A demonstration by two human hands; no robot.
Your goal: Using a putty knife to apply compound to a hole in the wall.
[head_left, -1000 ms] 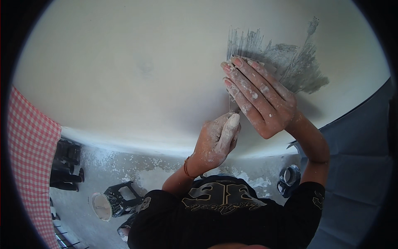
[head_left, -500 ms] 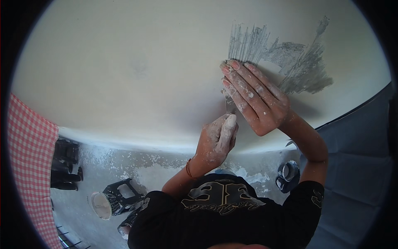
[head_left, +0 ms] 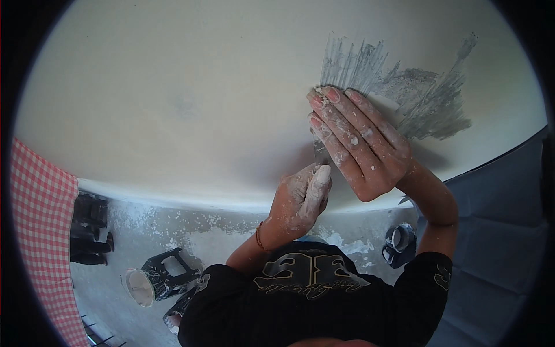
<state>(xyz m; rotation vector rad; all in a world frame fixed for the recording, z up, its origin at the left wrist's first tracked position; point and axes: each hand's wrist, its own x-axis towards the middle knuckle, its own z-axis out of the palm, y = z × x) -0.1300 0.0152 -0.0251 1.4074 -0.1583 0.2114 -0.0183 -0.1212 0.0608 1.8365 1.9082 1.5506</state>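
Both my hands are powdered with white stuff at a pale curved surface (head_left: 173, 69). My left hand (head_left: 298, 205) is closed around the handle of a thin metal scraper (head_left: 321, 149), whose blade is partly hidden. My right hand (head_left: 361, 144) lies over the blade with fingers straight, flat and close together. The fingertips are at the lower left edge of a streaked grey smear (head_left: 436, 101), with a few pale crumbs around them.
A pink checked cloth (head_left: 40, 202) hangs at the left, dark grey sheeting (head_left: 494, 237) at the right. A bucket (head_left: 140, 287) and black stool (head_left: 173, 272) stand on the spattered floor (head_left: 219, 237), another container (head_left: 400, 238) lies right, and someone's legs (head_left: 89, 248) show left.
The grey smear has shifted rightward in view. My two hands and the scraper have moved slightly left relative to it. The grip looks the same.
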